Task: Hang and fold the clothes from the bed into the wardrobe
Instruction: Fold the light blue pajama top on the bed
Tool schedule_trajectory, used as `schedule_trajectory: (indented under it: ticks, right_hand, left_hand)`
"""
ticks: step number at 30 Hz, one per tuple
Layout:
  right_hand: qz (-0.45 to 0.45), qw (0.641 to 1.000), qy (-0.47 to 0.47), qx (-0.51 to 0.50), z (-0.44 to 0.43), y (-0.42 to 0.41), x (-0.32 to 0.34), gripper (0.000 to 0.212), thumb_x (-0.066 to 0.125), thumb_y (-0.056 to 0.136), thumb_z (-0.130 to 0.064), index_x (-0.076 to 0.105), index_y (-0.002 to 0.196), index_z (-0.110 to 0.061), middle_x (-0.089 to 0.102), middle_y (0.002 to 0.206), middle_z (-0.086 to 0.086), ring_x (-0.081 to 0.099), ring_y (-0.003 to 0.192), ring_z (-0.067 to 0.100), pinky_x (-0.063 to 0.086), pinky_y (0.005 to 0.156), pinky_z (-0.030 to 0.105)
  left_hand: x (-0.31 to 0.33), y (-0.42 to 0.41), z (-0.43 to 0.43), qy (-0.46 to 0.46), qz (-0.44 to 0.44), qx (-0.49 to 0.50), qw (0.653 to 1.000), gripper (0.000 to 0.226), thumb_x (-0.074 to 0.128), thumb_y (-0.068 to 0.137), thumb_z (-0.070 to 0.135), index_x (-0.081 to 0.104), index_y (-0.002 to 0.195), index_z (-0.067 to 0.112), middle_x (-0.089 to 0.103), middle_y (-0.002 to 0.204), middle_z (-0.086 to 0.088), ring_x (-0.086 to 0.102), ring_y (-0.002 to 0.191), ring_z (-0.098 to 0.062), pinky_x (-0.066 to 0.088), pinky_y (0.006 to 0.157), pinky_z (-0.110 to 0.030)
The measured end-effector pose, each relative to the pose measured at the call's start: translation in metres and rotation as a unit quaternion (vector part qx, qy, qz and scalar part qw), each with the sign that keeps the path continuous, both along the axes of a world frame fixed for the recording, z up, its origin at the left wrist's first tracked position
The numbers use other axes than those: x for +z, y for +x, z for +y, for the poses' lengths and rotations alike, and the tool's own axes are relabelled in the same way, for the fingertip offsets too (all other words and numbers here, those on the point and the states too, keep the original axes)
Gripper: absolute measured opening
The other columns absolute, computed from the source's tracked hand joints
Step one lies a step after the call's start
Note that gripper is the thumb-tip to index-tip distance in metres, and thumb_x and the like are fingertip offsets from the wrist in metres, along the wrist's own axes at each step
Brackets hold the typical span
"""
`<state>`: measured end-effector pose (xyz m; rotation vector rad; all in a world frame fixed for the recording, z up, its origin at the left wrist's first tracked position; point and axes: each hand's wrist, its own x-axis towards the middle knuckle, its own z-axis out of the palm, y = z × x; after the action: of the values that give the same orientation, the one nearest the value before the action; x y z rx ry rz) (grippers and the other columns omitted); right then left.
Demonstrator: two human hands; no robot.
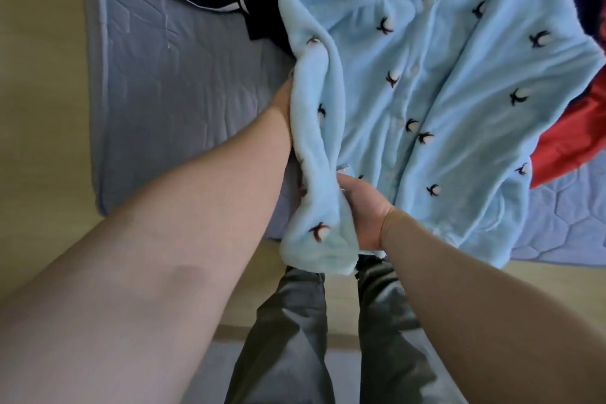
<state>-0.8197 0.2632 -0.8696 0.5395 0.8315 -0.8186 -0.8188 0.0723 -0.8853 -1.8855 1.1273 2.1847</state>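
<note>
Head view, blue fleece top (426, 82): sleeve (316, 154) at 7 o'clock gripped by right hand (364, 211); left hand (284, 95) at 9 o'clock, behind fabric, grip indeterminable.

- The left forearm (196, 207) is bare, uncovered as far as it shows.
- The right forearm (475, 289) is bare down to the right hand (364, 213), with a crease across the wrist.
- The trousers (288, 338) are dark grey and loose, with a slight sheen and long diagonal folds down both legs.
</note>
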Motion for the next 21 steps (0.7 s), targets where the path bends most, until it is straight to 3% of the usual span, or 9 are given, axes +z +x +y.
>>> schedule_trajectory:
  ticks: [1, 2, 5, 7, 10, 12, 14, 17, 21]
  right_hand:
    - [0.031, 0.999, 0.012, 0.001, 0.004, -0.002, -0.005, 0.04, 0.066, 0.085, -0.036, 0.072, 0.117, -0.013, 0.07, 0.119, 0.008, 0.068, 0.107, 0.028, 0.052, 0.095, 0.04]
    - [0.091, 0.995, 0.037, -0.001, 0.005, -0.006, -0.003, 0.036, 0.061, 0.087, -0.034, 0.071, 0.116, -0.015, 0.069, 0.12, 0.006, 0.067, 0.107, 0.027, 0.052, 0.094, 0.04]
    - [0.142, 0.98, 0.071, -0.121, 0.01, -0.021, -0.011, 0.024, 0.059, 0.089, -0.036, 0.067, 0.104, -0.019, 0.069, 0.107, 0.001, 0.065, 0.099, 0.024, 0.051, 0.093, 0.041]
    - [0.152, 0.966, 0.09, -0.187, 0.015, -0.033, -0.014, 0.043, 0.055, 0.092, -0.054, 0.065, 0.114, -0.018, 0.074, 0.111, 0.0, 0.067, 0.108, 0.023, 0.045, 0.101, 0.047]
    - [0.196, 0.963, 0.109, -0.149, 0.024, -0.048, -0.017, 0.058, 0.055, 0.086, -0.071, 0.064, 0.12, -0.025, 0.076, 0.102, 0.0, 0.071, 0.104, 0.021, 0.046, 0.096, 0.045]
    - [0.251, 0.955, 0.133, -0.09, 0.029, -0.056, -0.019, 0.038, 0.063, 0.09, -0.054, 0.067, 0.112, -0.023, 0.069, 0.074, -0.003, 0.073, 0.085, 0.017, 0.049, 0.084, 0.038]
    - [0.308, 0.937, 0.158, -0.041, 0.03, -0.064, -0.021, 0.014, 0.064, 0.094, -0.031, 0.068, 0.103, -0.021, 0.058, 0.064, -0.004, 0.07, 0.069, 0.014, 0.05, 0.074, 0.033]
    - [0.393, 0.897, 0.199, -0.046, 0.02, -0.076, -0.025, 0.009, 0.063, 0.093, -0.033, 0.062, 0.088, -0.025, 0.058, 0.077, -0.003, 0.063, 0.069, 0.014, 0.051, 0.068, 0.032]
    - [0.544, 0.816, 0.181, -0.068, -0.01, -0.095, -0.031, 0.036, 0.064, 0.085, -0.053, 0.059, 0.103, -0.023, 0.062, 0.103, 0.0, 0.061, 0.092, 0.016, 0.052, 0.093, 0.039]
  left_hand:
    - [0.003, -0.01, 0.004, -0.01, -0.01, -0.005, 1.0, 0.004, 0.062, 0.098, 0.02, 0.06, 0.095, 0.023, 0.071, 0.091, 0.003, 0.068, 0.077, -0.013, 0.057, 0.069, -0.03]
    - [0.006, -0.018, 0.008, -0.031, -0.022, -0.006, 0.999, 0.013, 0.066, 0.095, 0.023, 0.062, 0.106, 0.019, 0.071, 0.107, -0.004, 0.069, 0.091, -0.019, 0.059, 0.08, -0.035]
    - [0.017, -0.039, 0.037, -0.174, -0.045, -0.082, 0.98, 0.073, 0.086, 0.073, 0.033, 0.047, 0.13, 0.01, 0.059, 0.131, -0.007, 0.06, 0.115, -0.02, 0.049, 0.101, -0.033]
    - [0.016, -0.045, 0.058, -0.194, -0.056, -0.177, 0.963, 0.095, 0.088, 0.068, 0.042, 0.035, 0.138, 0.007, 0.047, 0.138, -0.005, 0.051, 0.124, -0.018, 0.043, 0.106, -0.031]
    - [0.012, -0.05, 0.061, -0.032, -0.013, -0.097, 0.995, 0.072, 0.082, 0.077, 0.036, 0.052, 0.136, 0.01, 0.062, 0.13, -0.003, 0.061, 0.116, -0.02, 0.05, 0.101, -0.036]
    - [0.012, -0.051, 0.049, 0.078, 0.012, -0.01, 0.997, 0.047, 0.074, 0.085, 0.045, 0.067, 0.119, 0.014, 0.073, 0.115, -0.008, 0.071, 0.101, -0.024, 0.055, 0.095, -0.039]
    - [0.008, -0.048, 0.036, 0.135, 0.017, 0.056, 0.989, 0.057, 0.063, 0.087, 0.063, 0.07, 0.114, 0.013, 0.076, 0.106, -0.013, 0.073, 0.096, -0.028, 0.056, 0.094, -0.043]
    - [0.002, -0.05, 0.027, 0.172, 0.006, 0.056, 0.983, 0.073, 0.042, 0.091, 0.074, 0.066, 0.124, 0.013, 0.072, 0.116, -0.015, 0.068, 0.108, -0.032, 0.054, 0.096, -0.047]
    - [-0.004, -0.057, 0.028, 0.179, 0.024, 0.024, 0.983, 0.065, 0.03, 0.1, 0.061, 0.061, 0.133, 0.014, 0.069, 0.123, -0.014, 0.066, 0.111, -0.032, 0.056, 0.083, -0.046]
